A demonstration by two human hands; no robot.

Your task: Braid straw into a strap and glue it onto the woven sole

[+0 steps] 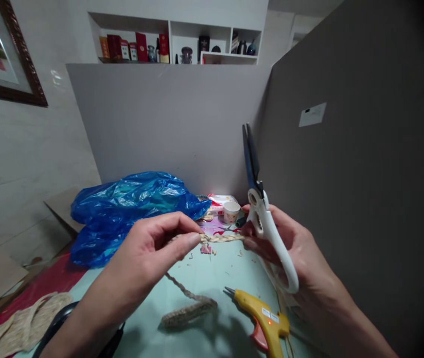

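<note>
A pale braided straw cord (pixel 223 238) is stretched level between my two hands above the table. My left hand (pixel 159 248) pinches it between thumb and forefinger. Its other end is in the fingers of my right hand (pixel 286 238), which also holds white-handled scissors (pixel 271 228), dark blades pointing up and nearly closed. Below my left hand the braid hangs down to a small woven straw piece (pixel 189 313) on the table. A yellow hot glue gun (pixel 262 315) with an orange light lies under my right hand, nozzle toward the upper left.
A blue plastic bag (pixel 137 204) is heaped at the back left. Behind the hands stand a paper cup (pixel 231 212) and red-handled scissors (pixel 226 230). Woven straw pieces (pixel 25 323) lie at the front left. Grey panels (pixel 174 119) enclose the table's back and right.
</note>
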